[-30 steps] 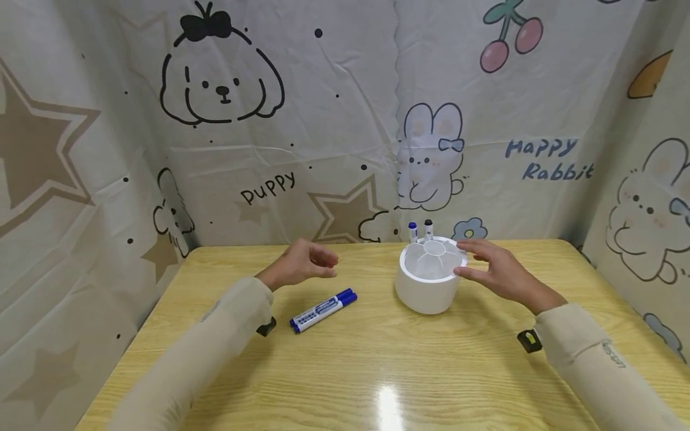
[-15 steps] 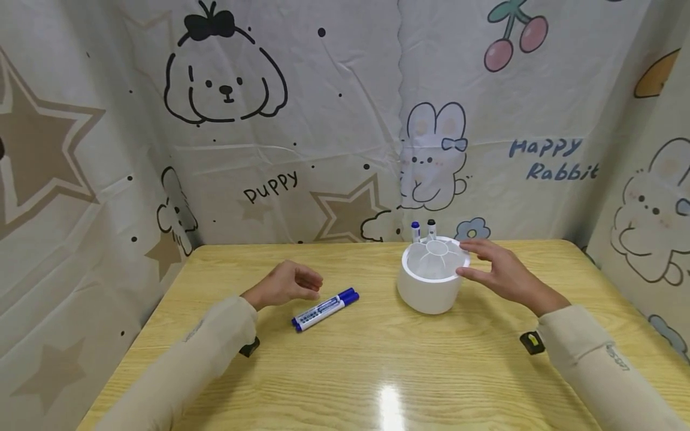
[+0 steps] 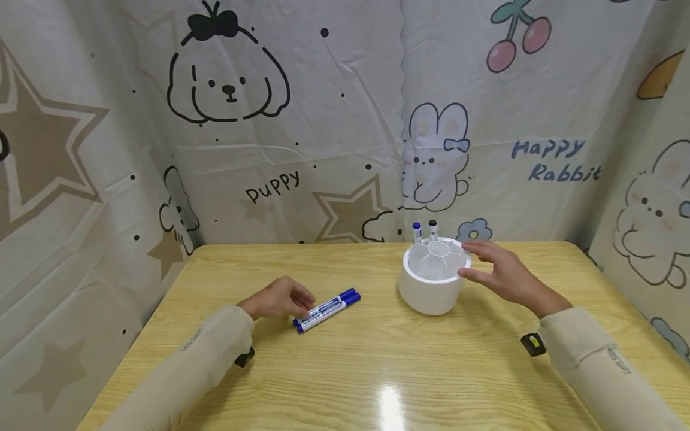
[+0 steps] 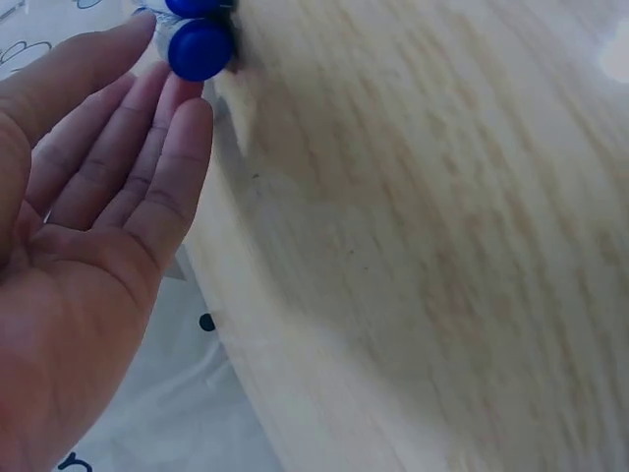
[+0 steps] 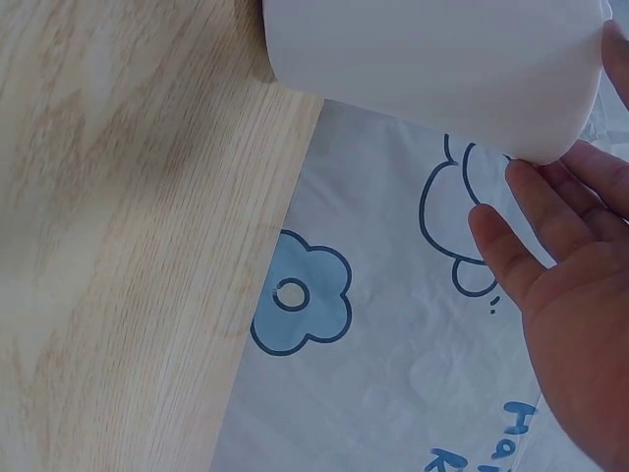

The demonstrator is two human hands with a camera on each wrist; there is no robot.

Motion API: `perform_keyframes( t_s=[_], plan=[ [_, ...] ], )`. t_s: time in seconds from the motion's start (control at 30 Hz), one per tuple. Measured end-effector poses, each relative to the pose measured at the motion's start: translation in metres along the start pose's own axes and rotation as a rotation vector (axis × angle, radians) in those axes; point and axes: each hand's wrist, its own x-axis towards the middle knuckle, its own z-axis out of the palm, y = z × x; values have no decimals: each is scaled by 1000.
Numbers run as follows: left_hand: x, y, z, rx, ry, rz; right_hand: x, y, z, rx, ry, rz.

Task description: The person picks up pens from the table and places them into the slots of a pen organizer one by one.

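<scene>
Two white whiteboard markers (image 3: 327, 310) with blue caps lie side by side on the wooden table. My left hand (image 3: 279, 298) is at their near-left end. In the left wrist view its thumb tip is right at the blue marker ends (image 4: 200, 49), and the loosely extended fingers (image 4: 162, 187) lie just below them. A round white pen holder (image 3: 430, 298) with divided compartments stands upright to the right. At its right rim my right hand (image 3: 501, 270) rests, thumb in front and fingers behind. The right wrist view shows its fingertips against the holder's wall (image 5: 432, 69).
In the holder's back compartments stand a blue-capped marker (image 3: 417, 232) and a black-capped marker (image 3: 433, 230). A printed curtain (image 3: 345, 143) hangs behind the table (image 3: 334, 383) and along both sides.
My left hand has moved left and down, from above the table to the left end of the lying markers. My right hand keeps its place at the holder's rim.
</scene>
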Motion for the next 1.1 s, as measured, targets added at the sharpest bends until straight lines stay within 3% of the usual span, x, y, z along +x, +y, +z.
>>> perform_keyframes(
  t_s=[0.13,0.5,0.73,1.1],
  plan=[
    [1,-4,1,48,4,-8,0,0,0,2,4,-7],
    [0,-1,-2,58,67,-27,-1,-1,-1,8,-7,6],
    [2,18,-20,21,109,19,-1,-1,-2,4,-7,12],
    [12,48,-44,61,219,53,-1,0,-1,6,-11,18]
  ],
)
